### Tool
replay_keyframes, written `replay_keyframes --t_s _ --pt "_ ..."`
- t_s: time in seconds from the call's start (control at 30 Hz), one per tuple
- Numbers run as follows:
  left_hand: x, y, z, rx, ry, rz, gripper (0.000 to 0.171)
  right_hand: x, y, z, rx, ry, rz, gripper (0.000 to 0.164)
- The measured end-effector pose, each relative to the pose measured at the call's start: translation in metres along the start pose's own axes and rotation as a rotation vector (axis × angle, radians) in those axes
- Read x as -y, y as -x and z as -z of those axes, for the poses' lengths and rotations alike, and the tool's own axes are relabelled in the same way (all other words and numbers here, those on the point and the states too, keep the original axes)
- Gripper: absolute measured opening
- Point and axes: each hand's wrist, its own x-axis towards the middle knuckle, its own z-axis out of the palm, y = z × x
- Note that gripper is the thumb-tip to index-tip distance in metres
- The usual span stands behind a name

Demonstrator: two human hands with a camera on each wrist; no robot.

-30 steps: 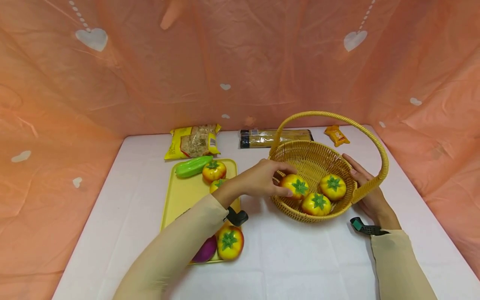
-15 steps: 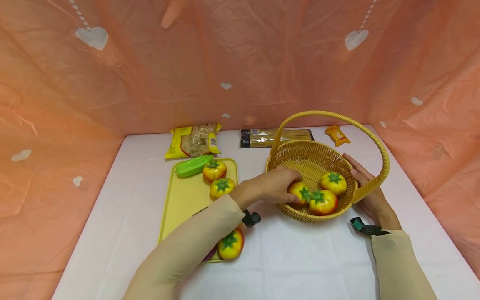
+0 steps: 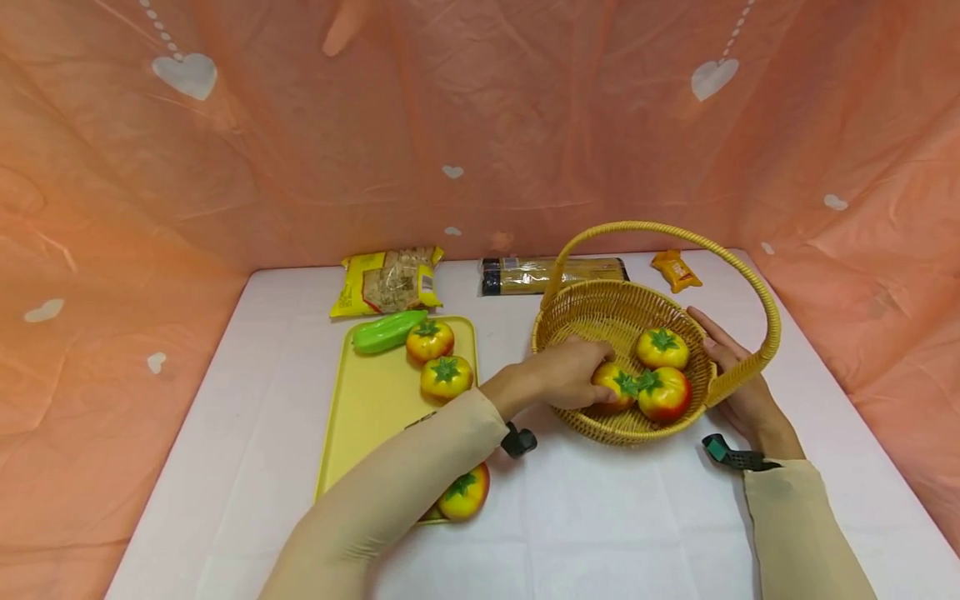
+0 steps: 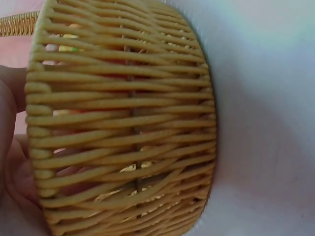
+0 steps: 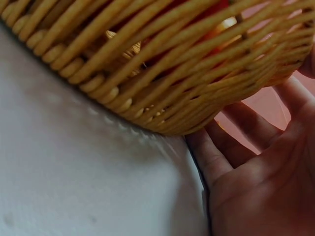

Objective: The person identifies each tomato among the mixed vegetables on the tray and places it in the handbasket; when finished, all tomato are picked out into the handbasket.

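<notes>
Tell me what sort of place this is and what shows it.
Probably a staged tabletop set rather than a working kitchen: a peach curtain with white hearts hangs behind and beside a white-covered table, and the glossy fruits in the wicker basket look artificial.

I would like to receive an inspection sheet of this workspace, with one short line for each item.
Surface: white tablecloth, faint creases.
Job's things: basket containing three fruits.
Clutter: tray with green vegetable and more fruits; yellow bag, long packet, small orange packet along far edge.
Hands: left hand holds one basket fruit; right hand touches the basket's outside.
Cables: nothing seen.
Surroundings: orange curtain with white hearts.
</notes>
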Motion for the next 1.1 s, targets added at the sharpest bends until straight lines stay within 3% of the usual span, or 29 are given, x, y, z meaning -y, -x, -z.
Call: replay_keyframes --t_s 0.3,0.5,0.73,0.9,1.0,1.1 --pt "0.000 0.003 -0.002 -0.011 -0.016 -0.014 0.056 -0.001 -0.002 -0.001 0.002 -0.006 0.020 0.056" --pt "-0.001 0.002 -0.001 -0.008 0.060 -0.018 0.057 0.001 -0.002 0.000 -0.006 0.004 0.016 0.056" --pt "-0.004 -0.001 -0.004 0.011 -0.009 -0.022 0.055 0.000 -0.001 0.002 -0.005 -0.006 0.000 0.056" --pt "-0.004 0.006 -0.004 -0.045 -0.029 -0.029 0.065 -0.001 0.000 0.002 -0.004 -0.011 -0.012 0.057" --pt "-0.001 0.017 0.000 -0.118 0.055 -0.058 0.067 -0.001 0.000 0.002 -0.001 -0.010 -0.016 0.058" --pt "0.007 0.036 0.006 -0.182 0.242 -0.124 0.062 0.000 -0.001 0.002 0.001 -0.002 -0.014 0.058"
